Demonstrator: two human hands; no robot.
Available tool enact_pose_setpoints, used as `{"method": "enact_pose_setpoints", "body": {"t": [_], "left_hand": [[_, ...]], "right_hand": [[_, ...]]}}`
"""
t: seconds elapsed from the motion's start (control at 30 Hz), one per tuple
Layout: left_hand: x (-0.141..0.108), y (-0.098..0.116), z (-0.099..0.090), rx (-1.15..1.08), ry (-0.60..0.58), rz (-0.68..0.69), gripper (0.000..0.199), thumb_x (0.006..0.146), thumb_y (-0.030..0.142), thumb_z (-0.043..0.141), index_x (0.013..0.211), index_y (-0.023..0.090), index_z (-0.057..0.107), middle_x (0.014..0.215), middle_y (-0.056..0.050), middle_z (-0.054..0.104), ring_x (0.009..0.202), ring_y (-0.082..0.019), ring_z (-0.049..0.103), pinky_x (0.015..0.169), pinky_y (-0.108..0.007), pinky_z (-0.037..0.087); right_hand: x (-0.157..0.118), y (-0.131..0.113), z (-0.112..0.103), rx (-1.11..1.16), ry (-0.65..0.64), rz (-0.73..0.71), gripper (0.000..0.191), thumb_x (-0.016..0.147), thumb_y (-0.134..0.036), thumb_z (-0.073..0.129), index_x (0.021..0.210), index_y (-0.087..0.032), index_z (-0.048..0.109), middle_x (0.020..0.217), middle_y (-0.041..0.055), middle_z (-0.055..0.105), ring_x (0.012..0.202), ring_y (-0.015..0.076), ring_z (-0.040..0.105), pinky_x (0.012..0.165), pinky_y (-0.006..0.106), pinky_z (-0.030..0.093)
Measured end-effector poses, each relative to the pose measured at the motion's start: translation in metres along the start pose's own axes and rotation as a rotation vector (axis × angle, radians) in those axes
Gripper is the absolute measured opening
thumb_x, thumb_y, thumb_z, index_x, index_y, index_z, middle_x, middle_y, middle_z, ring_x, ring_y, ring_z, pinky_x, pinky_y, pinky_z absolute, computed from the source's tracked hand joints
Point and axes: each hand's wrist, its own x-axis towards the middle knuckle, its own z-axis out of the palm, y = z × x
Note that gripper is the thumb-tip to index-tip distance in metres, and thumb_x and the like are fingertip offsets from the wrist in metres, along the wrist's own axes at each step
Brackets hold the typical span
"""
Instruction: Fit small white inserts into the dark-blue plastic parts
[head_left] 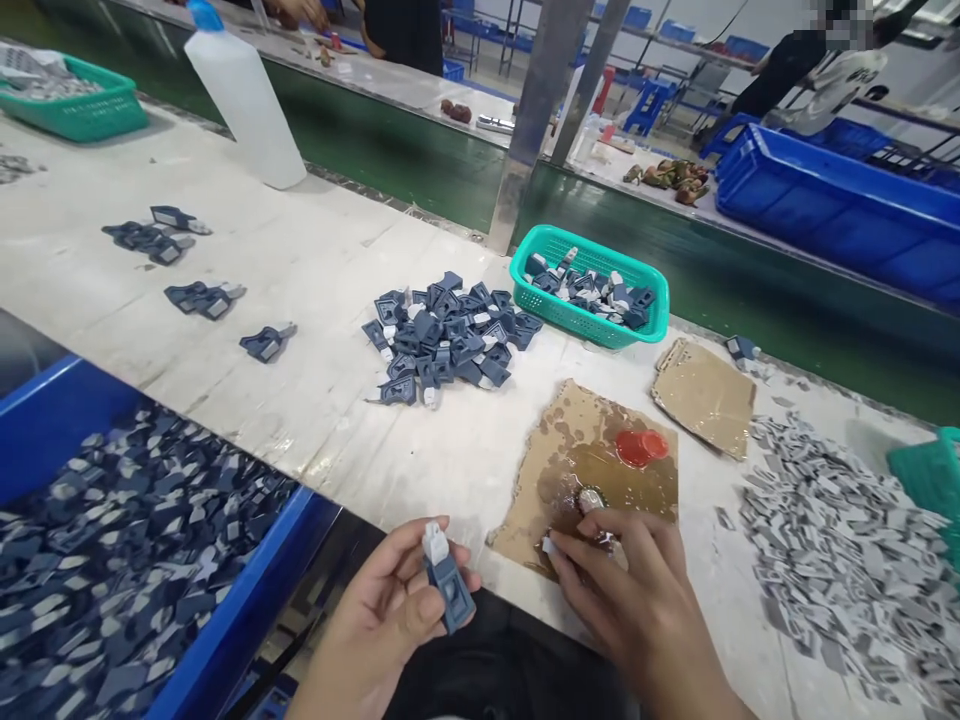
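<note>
My left hand (394,610) holds a dark blue part (452,592) with a light grey tip pointing up, pinched between thumb and fingers near the table's front edge. My right hand (637,580) is closed over the wet piece of cardboard (555,450), with a small whitish piece (550,546) between thumb and forefinger. Just beyond those fingers, a round metal-edged object (591,497) lies partly covered on the cardboard. A red cap (641,447) rests on the same cardboard. Farther back is a pile of blue parts (442,335).
A green basket (652,325) of parts stands behind the cardboard. Grey pieces (847,540) are heaped at the right. A white bottle (247,110) stands at the back left. Below the left edge sits a blue bin (247,590) full of parts. People are across the tables.
</note>
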Motion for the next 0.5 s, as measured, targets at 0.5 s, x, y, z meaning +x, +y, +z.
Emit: {"method": "enact_pose_setpoints", "body": {"t": [0.5], "left_hand": [[0.005,-0.019,0.011,-0.030,-0.068,-0.012,0.027,0.053,0.026,0.087,0.077,0.023,0.074,0.072,-0.001,0.075,0.074,-0.019,0.071,0.068,-0.022,0.057]], "right_hand": [[0.003,0.013,-0.020,-0.014,0.037,0.043,0.013,0.085,-0.019,0.059,0.097,-0.019,0.063,0.095,0.0065,0.047,0.087,0.0183,0.044,0.074,0.032,0.037]]}}
